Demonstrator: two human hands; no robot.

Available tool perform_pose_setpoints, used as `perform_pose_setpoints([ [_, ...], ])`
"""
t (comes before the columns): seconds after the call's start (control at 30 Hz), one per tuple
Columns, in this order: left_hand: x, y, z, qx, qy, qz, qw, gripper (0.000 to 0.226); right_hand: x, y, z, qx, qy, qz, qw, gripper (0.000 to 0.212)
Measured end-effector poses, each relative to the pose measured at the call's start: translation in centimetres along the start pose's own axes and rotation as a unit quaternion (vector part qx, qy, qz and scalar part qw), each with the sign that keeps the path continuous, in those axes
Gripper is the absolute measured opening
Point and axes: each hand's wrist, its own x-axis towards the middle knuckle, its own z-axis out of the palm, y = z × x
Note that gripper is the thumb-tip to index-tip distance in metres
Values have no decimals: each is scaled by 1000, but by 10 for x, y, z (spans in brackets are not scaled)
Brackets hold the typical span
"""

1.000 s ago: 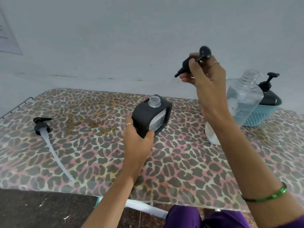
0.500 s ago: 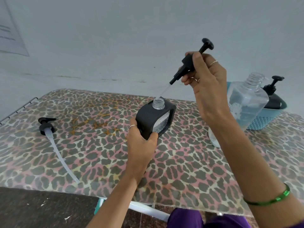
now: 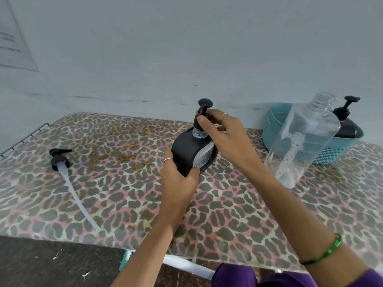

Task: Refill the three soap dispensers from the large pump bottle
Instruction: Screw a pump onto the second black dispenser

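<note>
A black soap dispenser (image 3: 187, 151) with a clear window stands at the middle of the table. My left hand (image 3: 179, 178) grips its near lower corner. My right hand (image 3: 224, 132) pinches a small black pump head (image 3: 202, 112) that sits on the dispenser's threaded neck. The large clear bottle (image 3: 304, 139) stands to the right with no pump in its open neck and foam inside. Its own black pump with a long white tube (image 3: 62, 164) lies on the table at the left. A second black dispenser (image 3: 345, 121) sits in a teal basket (image 3: 335, 152).
The table (image 3: 116, 183) carries a leopard-print cover and stands against a pale wall. Its near edge runs across the bottom of the view, with dark floor beyond. A wire rail (image 3: 22, 139) lines the left edge. A paper sheet (image 3: 14, 44) hangs on the wall.
My right hand has come down from above with the small pump head, fed its tube into the dispenser, and set the head onto the neck. My left hand kept holding the dispenser.
</note>
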Motion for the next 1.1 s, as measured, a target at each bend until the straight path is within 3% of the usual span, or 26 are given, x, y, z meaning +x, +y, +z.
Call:
perform_pose_setpoints([
  [0.37,0,-2,0,-5,-3,4,1000,45,-5,8,5,-1,29,24,999,29],
  [0.5,-1,0,0,-15,-5,7,1000,45,-10,5,3,-31,5,12,999,41],
  [0.7,-1,-2,0,-24,-5,4,1000,49,-12,5,-3,14,-26,-21,999,38],
  [0.93,-1,-1,-1,-23,-10,0,1000,47,-7,5,1,27,26,1,999,26],
  [1.1,-1,0,-1,-26,-9,-4,1000,48,-5,2,12,28,65,8,997,35],
])
